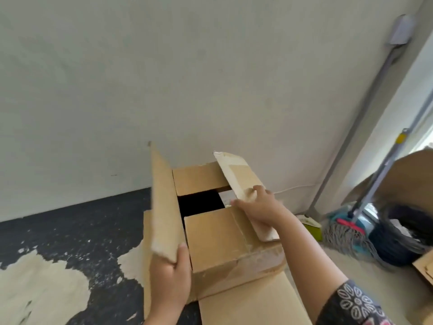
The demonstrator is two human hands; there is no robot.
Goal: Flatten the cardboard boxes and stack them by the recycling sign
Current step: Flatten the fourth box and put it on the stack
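Observation:
A brown cardboard box stands on the floor in front of me, near the wall, with its top flaps partly raised and a dark gap in the middle. My left hand grips the near end of the long left flap, which stands nearly upright. My right hand holds the right flap, which is tilted up and has pale tape on it. A further flat cardboard panel lies at the near side below my arms. No recycling sign is in view.
A mop and a dark bucket stand at the right by a grey wall pipe. More cardboard leans behind them. The floor at left is dark with worn pale patches. A plain wall is close ahead.

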